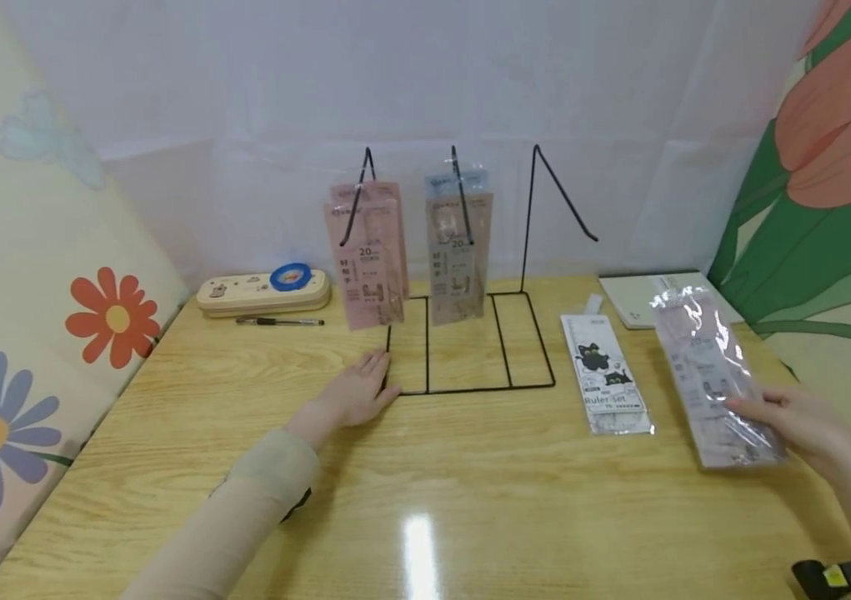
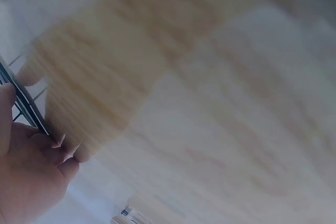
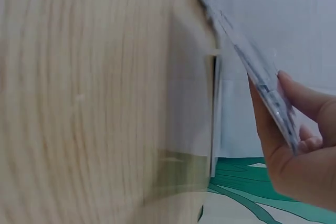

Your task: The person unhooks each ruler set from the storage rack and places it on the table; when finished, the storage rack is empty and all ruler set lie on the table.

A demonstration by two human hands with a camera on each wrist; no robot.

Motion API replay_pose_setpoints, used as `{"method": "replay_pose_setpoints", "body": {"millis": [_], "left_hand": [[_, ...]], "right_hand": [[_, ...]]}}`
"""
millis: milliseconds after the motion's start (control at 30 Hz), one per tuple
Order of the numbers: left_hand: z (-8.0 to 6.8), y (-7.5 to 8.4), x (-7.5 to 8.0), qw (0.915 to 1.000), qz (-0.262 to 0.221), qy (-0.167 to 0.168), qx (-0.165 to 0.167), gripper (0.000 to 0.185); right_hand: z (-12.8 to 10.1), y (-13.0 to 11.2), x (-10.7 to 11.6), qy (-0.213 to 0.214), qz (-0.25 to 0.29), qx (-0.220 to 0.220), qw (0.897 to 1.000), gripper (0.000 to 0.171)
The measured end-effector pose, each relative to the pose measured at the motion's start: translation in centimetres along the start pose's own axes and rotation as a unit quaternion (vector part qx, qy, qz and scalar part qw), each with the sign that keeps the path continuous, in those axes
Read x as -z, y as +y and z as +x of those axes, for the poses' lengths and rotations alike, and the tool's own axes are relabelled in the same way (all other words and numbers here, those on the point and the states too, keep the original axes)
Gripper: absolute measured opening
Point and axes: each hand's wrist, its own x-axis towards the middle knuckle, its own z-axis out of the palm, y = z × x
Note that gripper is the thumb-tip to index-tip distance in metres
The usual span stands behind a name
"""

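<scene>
On the right side of the wooden desk (image 1: pixel 470 500), the right hand (image 1: pixel 808 425) holds a clear ruler packet (image 1: pixel 710 375) by its near end, fingers (image 3: pixel 302 98) curled round the edge with the thumb on top. The packet is tilted, its far end raised toward the back of the desk; the right wrist view shows it edge-on, pinched between thumb and fingers. Just left of it, a second packet marked "Ruler Set" (image 1: pixel 607 375) lies flat on the desk, apart from the hand.

At the centre stands a black wire display rack (image 1: pixel 470 342) with three upright hooks. Pink packets (image 1: pixel 368 258) hang on the left hook, further packets (image 1: pixel 458 250) on the middle hook, and the right hook (image 1: pixel 560 196) carries nothing. The left hand (image 1: pixel 353 396) lies flat on the desk, fingers straight and together, touching the near left corner of the rack's base frame; the left wrist view shows the fingertips against the wire.

Behind, at the left, a beige pencil case (image 1: pixel 260 293) bears a blue tape roll (image 1: pixel 290 276), with a black pen (image 1: pixel 278 322) lying just in front. A white notebook (image 1: pixel 635 296) lies at the rear right.
</scene>
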Motion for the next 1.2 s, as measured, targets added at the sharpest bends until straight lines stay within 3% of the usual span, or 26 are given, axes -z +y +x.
{"method": "replay_pose_setpoints", "body": {"millis": [133, 267, 500, 800, 967, 1200], "left_hand": [[0.0, 0.0, 0.2, 1.0000, -0.002, -0.006, 0.001, 0.063], [0.0, -0.2, 0.2, 0.9999, 0.000, -0.010, 0.003, 0.063], [0.2, -0.5, 0.1, 0.9999, -0.001, -0.010, 0.010, 0.065], [0.4, -0.3, -0.1, 0.9999, 0.004, -0.006, 0.008, 0.066], [0.3, -0.1, -0.2, 1.0000, 0.004, -0.006, 0.007, 0.066], [0.1, -0.2, 0.0, 0.9999, -0.003, -0.005, 0.008, 0.065]], "right_hand": [[1.6, -0.3, -0.3, 0.014, -0.090, -0.010, 0.996, 0.058], [3.3, -1.2, -0.7, 0.009, -0.114, -0.016, 0.993, 0.070], [4.5, -3.8, -1.8, 0.064, -0.221, 0.025, 0.973, 0.086], [5.1, -8.0, -5.9, 0.026, -0.166, 0.121, 0.978, 0.082], [6.1, -10.1, -8.5, 0.007, -0.142, 0.186, 0.972, 0.077], [9.1, -13.1, -12.8, -0.034, -0.066, 0.235, 0.969, 0.067]]}}
